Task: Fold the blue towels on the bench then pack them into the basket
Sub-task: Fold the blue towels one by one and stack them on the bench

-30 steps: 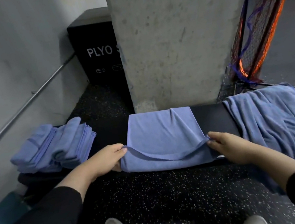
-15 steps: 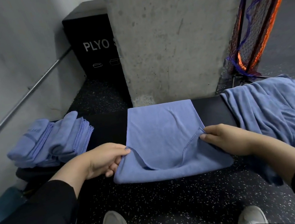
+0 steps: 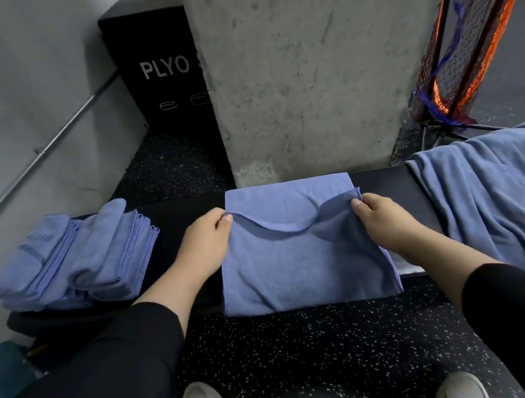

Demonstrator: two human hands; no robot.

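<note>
Head view: black bench (image 3: pixel 388 188) before concrete pillar (image 3: pixel 318 61), speckled floor (image 3: pixel 315 356).

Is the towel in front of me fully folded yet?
Not yet: the towel is mid-fold, its top layer's edge sagging between left hand and right hand.

a blue towel (image 3: pixel 303 261) lies across the black bench (image 3: pixel 387 185), its near edge hanging over the front. the left hand (image 3: pixel 204 243) and right hand (image 3: pixel 384 220) each pinch a corner of the upper layer, which sags between them. folded towels (image 3: pixel 73 261) are stacked at the left; an unfolded towel (image 3: pixel 505 203) is heaped at the right. a concrete pillar (image 3: pixel 317 57) stands behind.
</note>
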